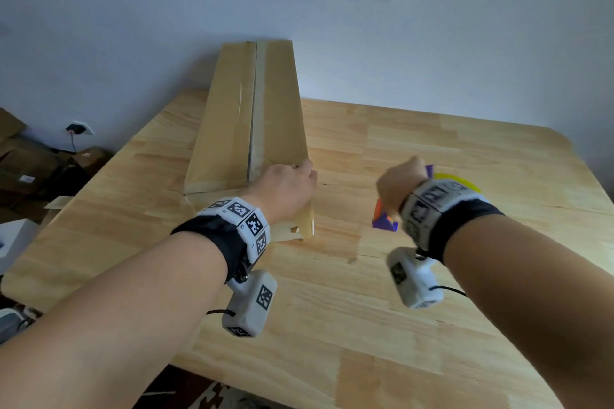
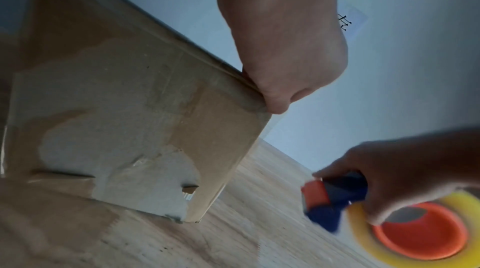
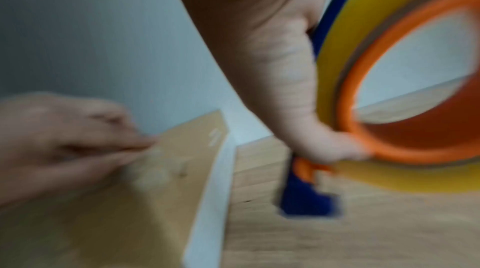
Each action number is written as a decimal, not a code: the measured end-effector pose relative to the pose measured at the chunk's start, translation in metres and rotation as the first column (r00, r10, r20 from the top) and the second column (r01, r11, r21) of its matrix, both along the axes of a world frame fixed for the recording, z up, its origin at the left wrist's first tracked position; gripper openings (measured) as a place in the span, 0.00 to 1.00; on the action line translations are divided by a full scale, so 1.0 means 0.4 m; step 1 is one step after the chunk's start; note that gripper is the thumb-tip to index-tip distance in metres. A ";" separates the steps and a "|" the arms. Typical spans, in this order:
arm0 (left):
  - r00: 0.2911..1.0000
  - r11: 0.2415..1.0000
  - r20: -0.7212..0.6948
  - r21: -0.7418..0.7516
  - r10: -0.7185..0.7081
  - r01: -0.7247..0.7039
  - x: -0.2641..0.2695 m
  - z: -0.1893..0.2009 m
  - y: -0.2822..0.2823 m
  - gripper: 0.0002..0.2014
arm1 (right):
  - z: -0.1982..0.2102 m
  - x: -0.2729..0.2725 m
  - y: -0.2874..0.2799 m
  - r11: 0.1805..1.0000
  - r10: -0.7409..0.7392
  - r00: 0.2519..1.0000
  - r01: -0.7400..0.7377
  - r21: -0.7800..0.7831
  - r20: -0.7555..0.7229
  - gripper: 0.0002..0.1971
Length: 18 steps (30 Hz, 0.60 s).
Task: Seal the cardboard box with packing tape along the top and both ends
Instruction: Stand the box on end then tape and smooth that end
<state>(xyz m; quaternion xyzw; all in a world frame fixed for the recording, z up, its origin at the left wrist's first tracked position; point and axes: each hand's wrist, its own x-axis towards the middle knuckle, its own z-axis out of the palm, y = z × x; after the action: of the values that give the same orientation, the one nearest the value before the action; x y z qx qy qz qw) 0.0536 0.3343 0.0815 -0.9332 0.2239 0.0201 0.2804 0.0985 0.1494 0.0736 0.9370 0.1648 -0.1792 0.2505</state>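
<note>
We see the long cardboard box lying on the table, its far end against the wall and its near end facing us. Tape already runs down its top seam and across the near end.

What could go wrong, as we judge it: the tape dispenser is off the box, to the right of its near corner, so the next strip has to be started fresh. If it lands crooked on that corner, the tape could wrinkle or miss the edge. The near end face looks torn and patchy in the left wrist view, with a small hole low down, so new tape may grip poorly there. The box is long and narrow; a hard pull from the dispenser could swing it if our hold slips.

Our left hand rests over the box's near right corner, fingers curled down over the top edge and gripping it, wrist above the near end. Our right hand is right of the box, above the table and apart from the cardboard, closed around the blue and orange dispenser with its yellow tape roll; it is blurred, so we cannot tell the finger placement exactly.
</note>
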 end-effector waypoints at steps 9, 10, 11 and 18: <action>0.997 0.994 0.053 -0.099 -0.048 0.054 0.016 -0.017 0.021 0.10 | -0.172 0.011 -0.153 0.004 -0.354 0.672 0.697 0.717 -0.651 0.21; 0.997 0.993 0.061 -0.105 -0.055 0.061 0.017 -0.018 0.022 0.11 | -0.204 0.004 -0.146 -0.024 -0.383 0.641 0.713 0.701 -0.665 0.24; 0.996 0.991 0.073 -0.113 -0.059 0.067 0.017 -0.016 0.023 0.13 | -0.232 -0.002 -0.140 -0.045 -0.406 0.610 0.731 0.681 -0.681 0.27; 0.993 0.981 0.105 -0.185 -0.044 0.063 0.007 -0.008 0.005 0.23 | -0.315 -0.012 -0.138 -0.089 -0.447 0.602 0.706 0.702 -0.662 0.22</action>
<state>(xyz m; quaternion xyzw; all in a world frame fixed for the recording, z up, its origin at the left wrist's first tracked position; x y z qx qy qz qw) 0.0565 0.3363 0.0781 -0.9490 0.2353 -0.0558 0.2024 0.0938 0.0944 -0.0522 0.8257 -0.1615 -0.2310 -0.4887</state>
